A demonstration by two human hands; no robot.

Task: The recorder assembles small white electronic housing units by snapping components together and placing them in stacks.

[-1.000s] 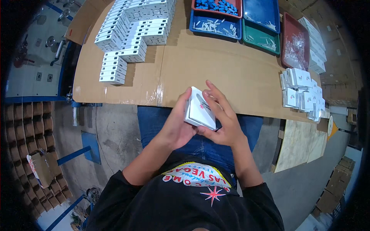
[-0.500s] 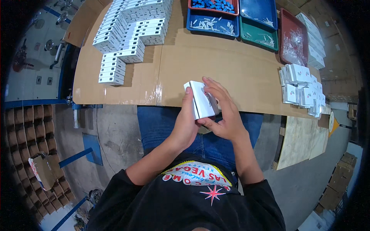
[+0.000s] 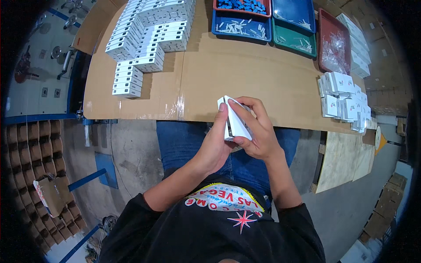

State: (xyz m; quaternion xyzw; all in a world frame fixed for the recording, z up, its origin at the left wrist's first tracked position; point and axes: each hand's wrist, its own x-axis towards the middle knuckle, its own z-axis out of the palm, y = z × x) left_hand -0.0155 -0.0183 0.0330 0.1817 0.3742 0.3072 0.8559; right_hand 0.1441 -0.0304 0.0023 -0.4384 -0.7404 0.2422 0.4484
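Observation:
Both hands hold a small white box (image 3: 237,125) just off the table's near edge, above my lap. My left hand (image 3: 215,142) grips its left side, the thumb lying along the edge. From the right, my right hand (image 3: 258,133) wraps the box, its fingers bent over the far end and its thumb at the near end. A dark gap runs along the box between a narrow white strip and the wider white face, which is tilted. What lies inside is hidden.
Stacked white boxes (image 3: 151,37) fill the table's (image 3: 228,70) far left. Blue trays (image 3: 241,37), a green tray (image 3: 294,49) and red trays (image 3: 322,44) hold small white and blue parts and clear plastic bags. White packets (image 3: 344,98) are piled on the right.
The box has shifted slightly right and toward me and turned. Its wide face now slants away from the narrow strip, and my right fingers curl further around it.

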